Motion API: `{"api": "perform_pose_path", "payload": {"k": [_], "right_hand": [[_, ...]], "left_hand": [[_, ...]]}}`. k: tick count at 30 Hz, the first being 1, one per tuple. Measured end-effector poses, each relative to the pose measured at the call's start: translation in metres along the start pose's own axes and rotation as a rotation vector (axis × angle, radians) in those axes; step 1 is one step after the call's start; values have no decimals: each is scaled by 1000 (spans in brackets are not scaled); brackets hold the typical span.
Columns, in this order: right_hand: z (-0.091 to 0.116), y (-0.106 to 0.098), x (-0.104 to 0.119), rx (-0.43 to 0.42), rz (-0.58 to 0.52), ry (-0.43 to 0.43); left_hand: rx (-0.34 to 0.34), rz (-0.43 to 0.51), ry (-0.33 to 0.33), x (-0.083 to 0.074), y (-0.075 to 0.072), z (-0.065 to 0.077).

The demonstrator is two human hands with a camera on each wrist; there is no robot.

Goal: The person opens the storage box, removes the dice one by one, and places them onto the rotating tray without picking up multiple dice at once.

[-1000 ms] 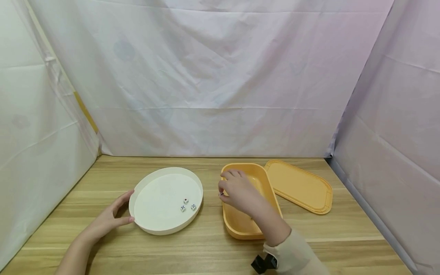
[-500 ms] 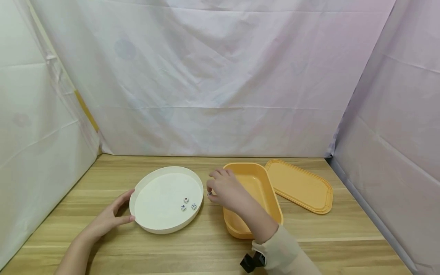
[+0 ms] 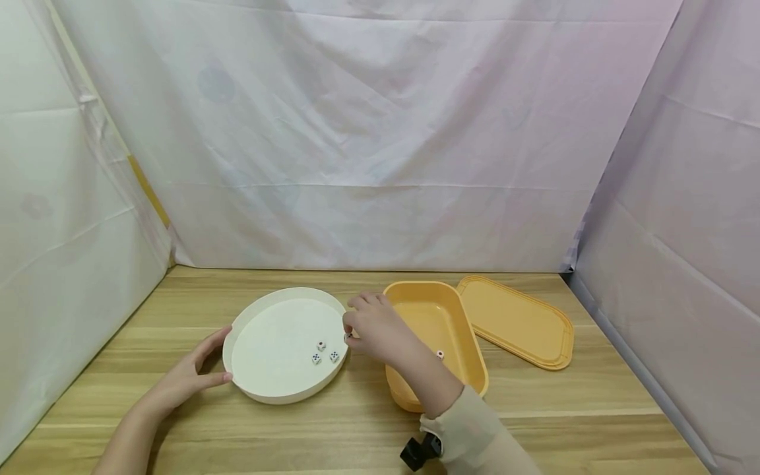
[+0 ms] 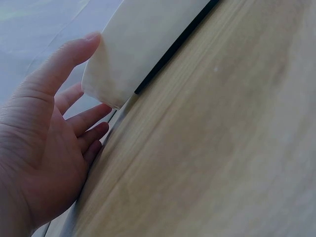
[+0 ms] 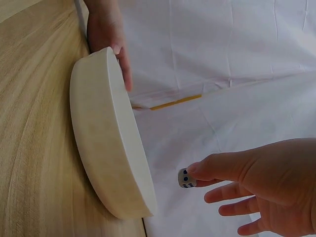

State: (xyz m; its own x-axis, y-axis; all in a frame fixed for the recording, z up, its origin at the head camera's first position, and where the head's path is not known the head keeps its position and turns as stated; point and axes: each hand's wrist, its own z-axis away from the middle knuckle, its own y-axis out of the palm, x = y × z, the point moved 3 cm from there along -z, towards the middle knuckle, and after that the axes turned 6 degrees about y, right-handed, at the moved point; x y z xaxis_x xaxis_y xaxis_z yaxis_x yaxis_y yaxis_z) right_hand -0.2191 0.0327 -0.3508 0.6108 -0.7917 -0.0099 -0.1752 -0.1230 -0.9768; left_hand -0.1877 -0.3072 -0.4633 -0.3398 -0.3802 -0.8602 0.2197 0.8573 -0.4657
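Between thumb and fingertips my right hand (image 3: 380, 333) pinches a small white die (image 5: 186, 178) with blue pips. It holds the die up at the right rim of a round white tray (image 3: 273, 330). Three dice (image 3: 321, 346) lie on the tray floor toward its right side. My left hand (image 3: 181, 382) rests against the tray's left side, thumb and fingers spread and touching the wall. Under my right forearm stands a yellow-orange rectangular box (image 3: 430, 320), where one die (image 3: 440, 355) shows; the forearm hides part of its inside.
A flat yellow-orange lid (image 3: 516, 323) lies right of the box, its edge close to it. The wooden table (image 3: 285, 442) is bordered by pale cloth (image 3: 380, 132) at the back and both sides. A black wrist camera (image 3: 420, 452) hangs at my right sleeve.
My right hand has moved left with the die, from over the box to the tray's rim. The die in the box has come into sight. The left hand stays in place.
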Motion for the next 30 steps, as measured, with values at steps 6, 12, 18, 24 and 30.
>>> {"api": "perform_pose_path", "payload": {"k": [6, 12, 18, 24, 30], "right_hand": [[-5, 6, 2, 10, 2, -3], [-10, 11, 5, 17, 14, 0], [-13, 14, 9, 48, -2, 10], [-16, 17, 12, 63, 2, 23], [-20, 20, 14, 61, 13, 30]], "left_hand": [[0, 7, -2, 0, 0, 0], [-3, 8, 3, 2, 0, 0], [-3, 18, 8, 2, 1, 0], [0, 26, 7, 2, 0, 0], [-2, 26, 13, 1, 0, 1]]}}
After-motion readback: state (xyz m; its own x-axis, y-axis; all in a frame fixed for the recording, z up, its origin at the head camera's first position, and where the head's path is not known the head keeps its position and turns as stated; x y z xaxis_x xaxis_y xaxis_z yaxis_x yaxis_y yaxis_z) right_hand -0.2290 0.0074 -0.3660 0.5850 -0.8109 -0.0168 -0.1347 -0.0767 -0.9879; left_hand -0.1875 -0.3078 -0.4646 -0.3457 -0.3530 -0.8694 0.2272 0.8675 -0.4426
